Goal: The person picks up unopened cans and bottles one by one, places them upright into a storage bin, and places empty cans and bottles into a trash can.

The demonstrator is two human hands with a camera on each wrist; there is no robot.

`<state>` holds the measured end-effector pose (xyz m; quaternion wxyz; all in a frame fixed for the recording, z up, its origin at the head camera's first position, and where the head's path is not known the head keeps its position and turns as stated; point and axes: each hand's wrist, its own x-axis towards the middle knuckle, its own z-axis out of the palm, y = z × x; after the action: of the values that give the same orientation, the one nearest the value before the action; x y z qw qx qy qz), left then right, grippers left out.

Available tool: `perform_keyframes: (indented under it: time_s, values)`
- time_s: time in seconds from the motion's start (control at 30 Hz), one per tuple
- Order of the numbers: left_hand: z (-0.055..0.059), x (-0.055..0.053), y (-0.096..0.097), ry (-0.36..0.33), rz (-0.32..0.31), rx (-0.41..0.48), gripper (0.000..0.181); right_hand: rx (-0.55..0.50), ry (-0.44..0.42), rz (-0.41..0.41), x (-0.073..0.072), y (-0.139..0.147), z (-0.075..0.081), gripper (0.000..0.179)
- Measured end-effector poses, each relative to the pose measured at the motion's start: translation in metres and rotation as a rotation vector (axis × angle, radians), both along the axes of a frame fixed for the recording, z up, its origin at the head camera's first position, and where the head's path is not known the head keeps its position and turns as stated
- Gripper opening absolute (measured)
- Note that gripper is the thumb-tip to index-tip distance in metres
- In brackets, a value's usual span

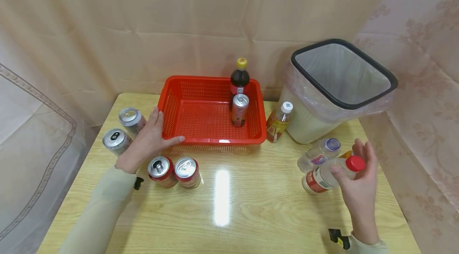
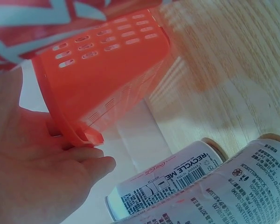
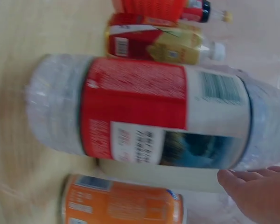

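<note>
Head view: the left hand (image 1: 148, 138) lies flat on the pale wood-grain table (image 1: 229, 214) with fingers straight and loosely spread, its thumb along the front left corner of the red perforated plastic basket (image 1: 211, 108); the contact appears to steady the basket, though nothing is gripped. The right hand (image 1: 358, 182) holds a clear plastic bottle with a red cap and red-and-white label (image 1: 331, 175) near its neck, thumb and fingers curled about it, so that the bottle is tilted with its base toward the table centre. Whether the base is touching the table cannot be told.

Right wrist view: the same bottle (image 3: 154, 116) fills the frame on its side, with an orange can (image 3: 123, 203) just beside it.

Outward from the left hand, two silver-topped cans (image 1: 123, 130) stand upright just to its left, and two red cans with opened tops (image 1: 174, 171) stand near the wrist, in front of the basket. Inside the basket a dark cola bottle with a yellow cap (image 1: 240, 77) and a red can (image 1: 240, 110) stand upright against the right wall. Beyond the right hand lie a clear bottle with a purple-white cap (image 1: 319, 153), a yellow tea bottle with a white cap (image 1: 279, 122) standing between the basket and bin, and a white bin with a black rim and clear liner (image 1: 338, 86), leaning at the table's rear right corner.
</note>
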<state>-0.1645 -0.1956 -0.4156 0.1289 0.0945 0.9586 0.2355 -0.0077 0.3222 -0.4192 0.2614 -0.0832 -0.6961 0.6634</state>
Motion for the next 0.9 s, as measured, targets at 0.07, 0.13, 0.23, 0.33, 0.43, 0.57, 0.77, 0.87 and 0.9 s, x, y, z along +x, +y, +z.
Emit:
perform_keyframes:
  time_s: [0.07,0.13,0.23,0.33,0.43,0.57,0.77,0.87,0.9]
  values:
    - [0.0,0.0,0.0,0.001,0.001,-0.002,0.132,0.023,-0.047,-0.021,-0.001,-0.002,-0.005,0.103]
    - [0.0,0.0,-0.001,0.002,0.002,-0.002,0.134,0.039,-0.085,-0.041,-0.002,-0.003,-0.009,0.107]
    - [-0.001,-0.001,0.0,0.0,0.003,0.0,0.134,0.046,-0.114,-0.073,-0.002,-0.005,-0.014,0.11]
    - [0.0,-0.001,0.001,-0.003,0.007,0.004,0.134,0.074,-0.136,-0.118,0.0,-0.007,-0.019,0.109]
    - [0.0,0.0,0.001,-0.005,0.009,0.008,0.133,0.123,-0.135,-0.159,0.001,-0.01,-0.024,0.098]
    - [0.0,0.0,0.001,-0.005,0.008,0.007,0.133,0.158,-0.112,-0.198,0.001,-0.014,-0.029,0.082]
    - [0.001,0.001,0.001,-0.018,0.015,0.01,0.135,0.13,-0.086,-0.217,0.002,-0.02,-0.03,0.075]
    - [0.001,0.001,0.001,-0.023,0.017,0.011,0.135,0.125,-0.075,-0.225,0.001,-0.022,-0.03,0.07]
    - [0.001,0.001,0.001,-0.023,0.016,0.01,0.134,0.126,-0.073,-0.227,0.001,-0.022,-0.03,0.069]
